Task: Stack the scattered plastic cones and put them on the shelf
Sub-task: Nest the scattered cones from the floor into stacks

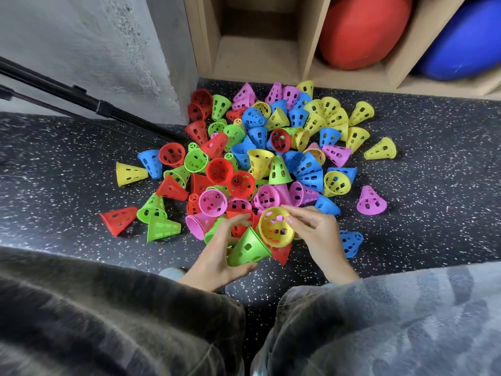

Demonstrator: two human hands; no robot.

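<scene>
The dark speckled floor filled most of the view, with bare floor on the left, the right and the near side of the cones. At the far edge stood a wooden shelf. Its left box was open, a red ball sat in the middle box and a blue ball in the right one. A gray wall stood at the far left, with black poles leaning by it. The big pile of cones lay on the floor just near the shelf, with a few loose ones around its edges.

Both hands reached forward to the near edge of the pile. The left hand curled around a green cone, its wide end toward the palm and its tip pointing far. The right hand pinched the rim of a yellow cone, open end up. The two cones touched, side by side between the hands.
</scene>
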